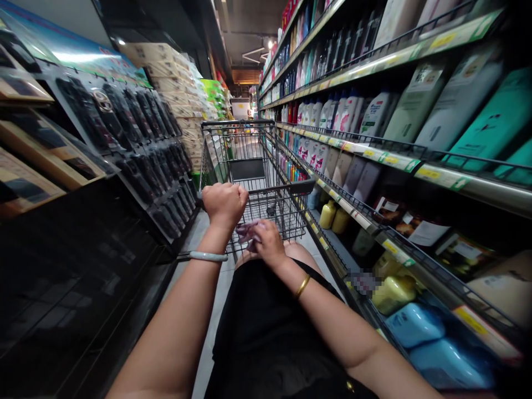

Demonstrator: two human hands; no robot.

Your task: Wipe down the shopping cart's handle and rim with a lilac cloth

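Note:
My left hand is closed around the handle of a black wire shopping cart, near the handle's left end. A pale bangle circles that wrist. Lower and to the right, my right hand pinches a crumpled purplish cloth in front of my lap, behind the cart's basket. It wears a gold bangle and is off the cart handle. The wire basket shows no goods that I can make out.
Along the right run shelves of shampoo bottles, with blue bottles low down. At left stand a rack of dark packaged items, wooden-toned boxes and stacked cartons. The aisle continues ahead between them.

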